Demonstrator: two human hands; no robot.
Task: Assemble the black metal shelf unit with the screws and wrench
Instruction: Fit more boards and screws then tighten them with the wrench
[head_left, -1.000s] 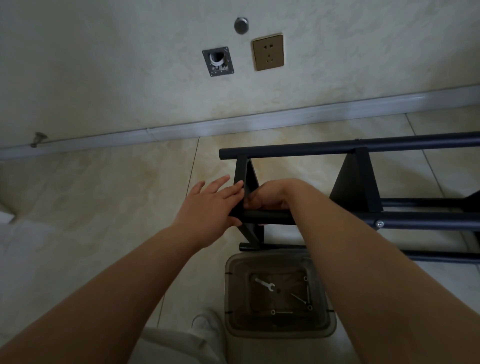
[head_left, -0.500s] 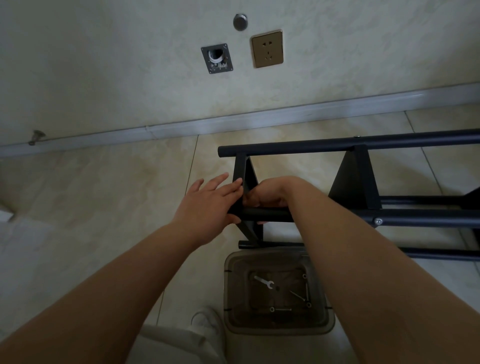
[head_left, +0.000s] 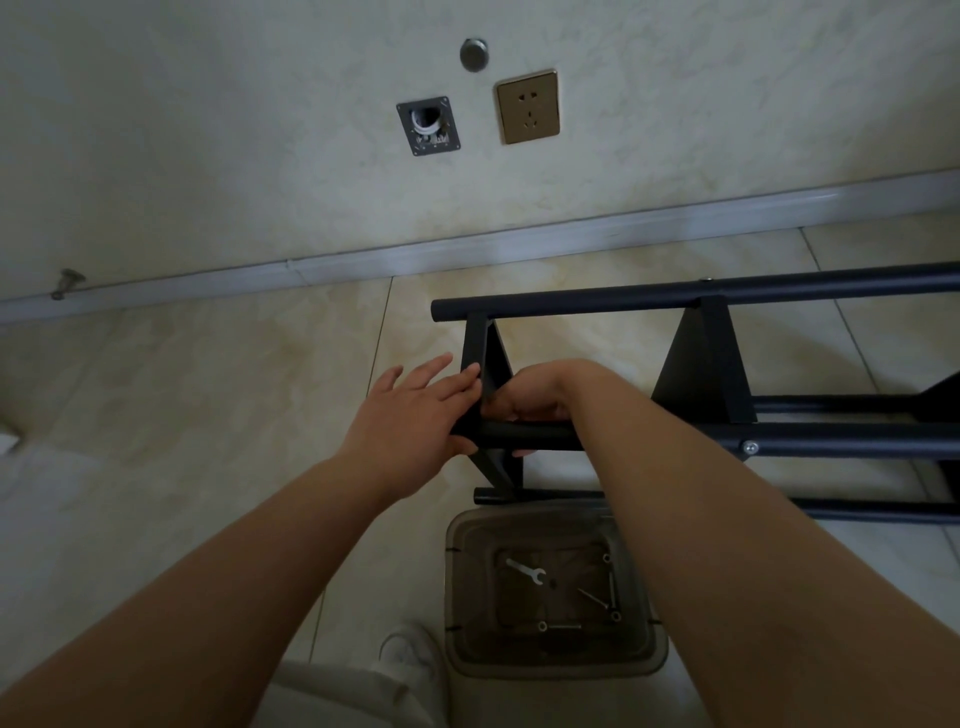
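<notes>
On the tiled floor by the wall: black shelf frame (head_left: 717, 364) lies on its side.
Long axis: rails run left to right; open end points left.
Left hand (head_left: 410, 415): my fingers straight, pressing the end bracket (head_left: 480, 374).
Right hand (head_left: 530, 395): curled behind the bracket; what this grip holds, I cannot tell.
Risk: the bracket could slip off its hole, cross-threading a screw.
Wrench (head_left: 525, 571): in the tray (head_left: 649, 654) below, unused.

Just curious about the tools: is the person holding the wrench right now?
No, the wrench lies in the bin, while both hands are on the shelf frame.
</notes>
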